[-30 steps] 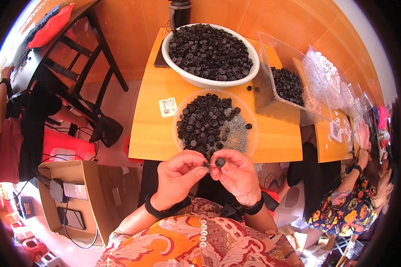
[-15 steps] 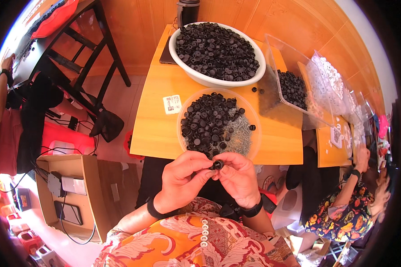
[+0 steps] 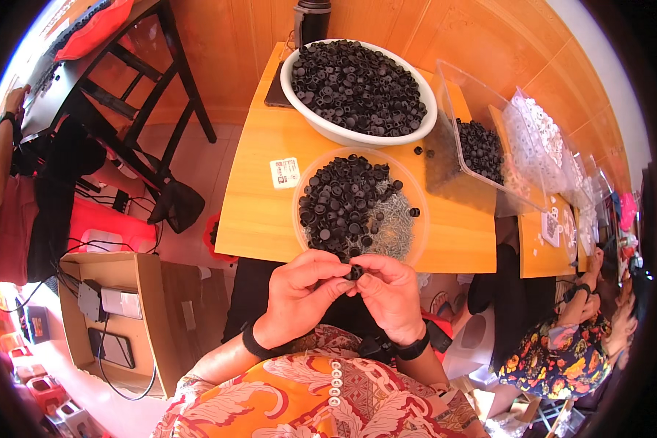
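Note:
A small round black plastic cap (image 3: 354,272) is pinched between my two hands, just off the table's near edge. My left hand (image 3: 304,290) grips it from the left with thumb and forefinger, and my right hand (image 3: 388,293) from the right. Fingertips cover part of the cap, so its inner side is hard to make out. Right beyond my hands sits a shallow clear round tray (image 3: 421,244). Loose black caps (image 3: 336,201) fill its left and middle, and a heap of small silvery screws (image 3: 393,228) lies at its right.
A white basin (image 3: 328,131) heaped with black caps stands farther back. To its right is a clear plastic bin (image 3: 482,175) with more caps. A printed white card (image 3: 285,173) lies on the table's left. A cardboard box (image 3: 153,321) is at lower left; co-workers sit on both sides.
The cap has turned slightly between my fingertips, and its open face shows less now. My hands stay in nearly the same place. The co-worker at right has shifted an arm.

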`<move>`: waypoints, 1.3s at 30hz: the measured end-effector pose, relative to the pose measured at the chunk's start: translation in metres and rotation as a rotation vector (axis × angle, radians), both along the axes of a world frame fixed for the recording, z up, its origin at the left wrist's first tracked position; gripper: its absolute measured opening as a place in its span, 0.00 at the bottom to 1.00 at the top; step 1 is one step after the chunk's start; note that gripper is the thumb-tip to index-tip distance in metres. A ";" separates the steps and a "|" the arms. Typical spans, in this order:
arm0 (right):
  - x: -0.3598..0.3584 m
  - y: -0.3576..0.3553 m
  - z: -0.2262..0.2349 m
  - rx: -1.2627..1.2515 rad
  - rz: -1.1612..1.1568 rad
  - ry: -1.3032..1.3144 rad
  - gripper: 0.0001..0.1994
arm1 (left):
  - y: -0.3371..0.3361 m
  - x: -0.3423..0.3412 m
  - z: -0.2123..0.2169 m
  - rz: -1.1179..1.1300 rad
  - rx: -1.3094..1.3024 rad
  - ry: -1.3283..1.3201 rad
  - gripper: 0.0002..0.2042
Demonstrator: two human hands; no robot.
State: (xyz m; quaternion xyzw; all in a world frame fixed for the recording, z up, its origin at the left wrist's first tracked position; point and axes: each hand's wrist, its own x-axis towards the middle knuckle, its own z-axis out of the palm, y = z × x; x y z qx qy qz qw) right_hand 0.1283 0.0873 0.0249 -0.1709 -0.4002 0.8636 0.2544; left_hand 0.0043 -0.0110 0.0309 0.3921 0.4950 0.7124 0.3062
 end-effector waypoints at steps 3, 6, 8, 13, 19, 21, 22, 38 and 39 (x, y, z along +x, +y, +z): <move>0.000 -0.001 -0.001 0.092 -0.024 -0.019 0.12 | 0.000 0.001 -0.002 -0.011 -0.007 -0.071 0.09; 0.000 0.000 0.000 0.215 -0.040 -0.051 0.12 | -0.001 0.000 -0.001 -0.010 -0.014 -0.044 0.10; 0.000 0.001 0.001 0.276 -0.042 -0.068 0.11 | -0.001 0.000 -0.002 -0.003 -0.022 -0.046 0.09; 0.003 0.001 0.002 0.388 -0.065 -0.111 0.11 | -0.001 0.001 -0.004 -0.014 -0.022 -0.089 0.08; 0.006 0.002 0.004 0.528 -0.051 -0.164 0.11 | -0.002 0.000 -0.004 -0.010 -0.032 -0.044 0.08; 0.008 0.003 0.006 0.569 -0.044 -0.171 0.11 | -0.003 -0.001 -0.002 -0.016 -0.051 0.003 0.08; 0.008 0.003 0.007 0.610 -0.036 -0.178 0.11 | -0.003 -0.001 -0.001 -0.015 -0.052 0.003 0.08; 0.005 -0.005 0.008 0.625 -0.040 -0.104 0.11 | 0.004 -0.012 -0.013 -0.403 -0.020 -0.802 0.12; 0.005 -0.005 0.008 0.628 -0.049 -0.103 0.11 | 0.005 -0.012 -0.011 -0.412 -0.022 -0.873 0.13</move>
